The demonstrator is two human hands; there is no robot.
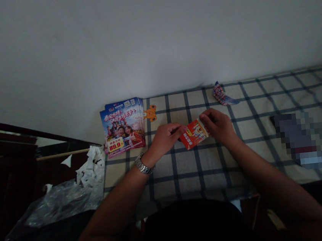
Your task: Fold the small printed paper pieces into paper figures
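1. Your left hand [166, 136] and right hand [218, 126] both hold one small red card [192, 137], low over the checked cloth [161, 178], near the middle of the view.
2. Left fingers: thumb and forefinger pinch the card's left edge. The other fingers curl behind, partly hidden.
3. Right fingers: pinching the card's upper right end, thumb toward you; the far fingertips are hard to make out.
4. Card lies tilted, its right end higher in view than its left. Printed side faces you: coloured picture toward the right, pale lettering on red. Cannot tell whether it touches the cloth.
5. You wear a metal watch [144, 164] on your left wrist.
6. Left of your left hand, apart from it: a stack of flyers [123, 126], edges slightly uneven, the top one marked 89.9. An orange bear figure [150, 113] shows just beside the stack's right edge.
7. Beyond your right hand, near the wall [155, 36]: a crumpled piece of printed paper [220, 94].
8. Well to the right on the cloth: a dark object [289, 134], pixelated, identity unclear.
9. Far left, beside the cloth's edge: torn white paper [92, 168] and clear plastic wrap [59, 204].
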